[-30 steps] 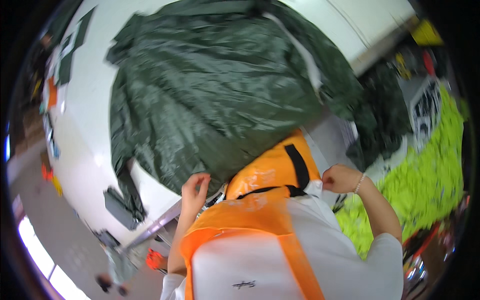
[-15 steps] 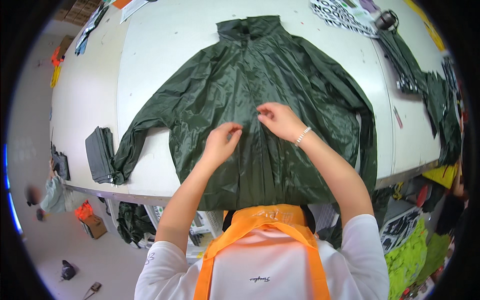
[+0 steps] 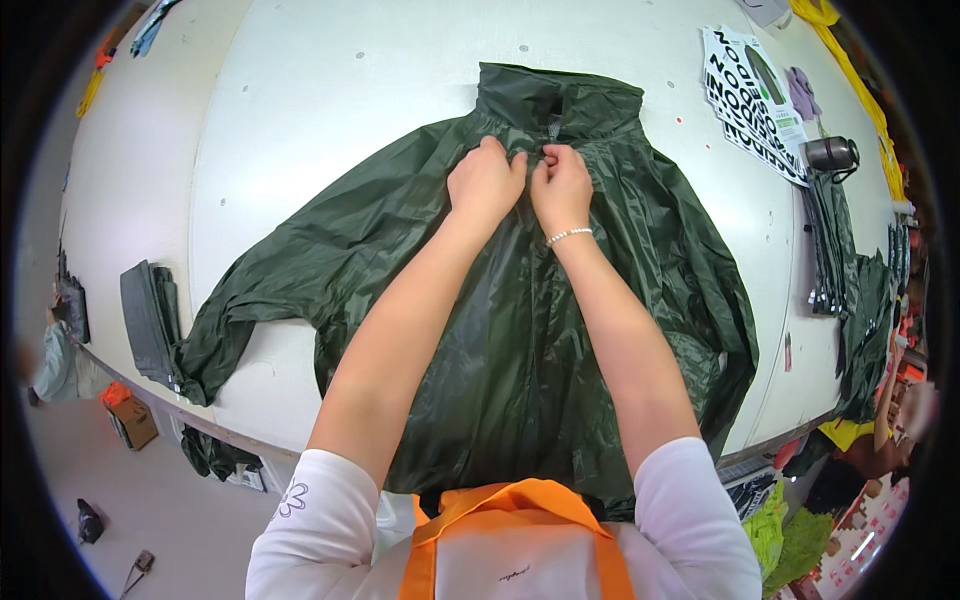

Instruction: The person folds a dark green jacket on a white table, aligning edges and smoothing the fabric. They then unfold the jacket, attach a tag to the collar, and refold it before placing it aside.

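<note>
A dark green rain jacket lies front up on the white table, its collar pointing away from me and its sleeves spread to both sides. Just below the collar, my left hand has its fingers curled on the fabric left of the front opening. My right hand, with a beaded bracelet at the wrist, pinches the front edge close beside it. The fingertips of both hands are partly hidden. Beside the left cuff is a folded dark green garment.
Printed sheets, a purple cloth and a dark bottle lie at the far right of the table. More dark green garments hang over its right edge. Another person is partly visible at the right.
Both hands have moved up the jacket from its middle to just below the collar, closer together. The view has shifted, so the jacket sits lower in it.
</note>
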Demonstrator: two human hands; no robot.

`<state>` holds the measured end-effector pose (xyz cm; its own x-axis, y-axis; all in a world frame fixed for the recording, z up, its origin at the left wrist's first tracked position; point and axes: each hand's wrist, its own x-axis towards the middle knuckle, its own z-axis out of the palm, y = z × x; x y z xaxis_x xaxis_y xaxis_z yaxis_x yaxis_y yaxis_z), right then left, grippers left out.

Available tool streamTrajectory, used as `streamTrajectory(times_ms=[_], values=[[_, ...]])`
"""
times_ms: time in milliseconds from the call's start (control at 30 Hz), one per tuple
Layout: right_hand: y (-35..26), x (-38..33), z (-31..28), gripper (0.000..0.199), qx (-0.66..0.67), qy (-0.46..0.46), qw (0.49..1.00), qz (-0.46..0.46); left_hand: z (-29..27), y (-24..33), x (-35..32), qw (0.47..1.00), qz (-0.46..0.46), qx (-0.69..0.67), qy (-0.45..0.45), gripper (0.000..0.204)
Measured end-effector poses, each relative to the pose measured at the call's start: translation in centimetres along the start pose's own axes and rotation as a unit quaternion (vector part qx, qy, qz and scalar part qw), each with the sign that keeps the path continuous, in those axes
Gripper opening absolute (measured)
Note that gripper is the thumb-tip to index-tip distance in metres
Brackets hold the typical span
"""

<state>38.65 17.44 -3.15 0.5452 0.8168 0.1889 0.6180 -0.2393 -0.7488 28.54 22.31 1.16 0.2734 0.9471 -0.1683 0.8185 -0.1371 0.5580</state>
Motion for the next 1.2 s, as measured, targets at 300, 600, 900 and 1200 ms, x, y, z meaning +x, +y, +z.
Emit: streamTrajectory(times_ms=[300, 600, 900, 1200], values=[[0.3, 0.8, 0.3, 0.016, 0.048, 0.049, 0.998, -0.003, 2.6, -1.4, 4.4, 0.989, 0.101, -0.086, -0.067, 0.024], [1.9, 1.1, 0.6, 0.015, 0.234, 0.024, 0.971, 0.044, 1.4, -1.0, 4.1, 0.933, 0.028, -0.281, -0.223, 0.023], [1.4, 0.8, -0.3, 0.016, 0.076, 0.044, 0.992, -0.091, 2.3, -0.9, 4.0, 0.919, 0.013, -0.335, -0.209, 0.024], [4.2, 0.3, -22.1, 0.029, 0.041, -0.017, 0.999, 0.027, 0.9, -4.1, 4.2, 0.971, -0.026, -0.226, -0.077, 0.019]])
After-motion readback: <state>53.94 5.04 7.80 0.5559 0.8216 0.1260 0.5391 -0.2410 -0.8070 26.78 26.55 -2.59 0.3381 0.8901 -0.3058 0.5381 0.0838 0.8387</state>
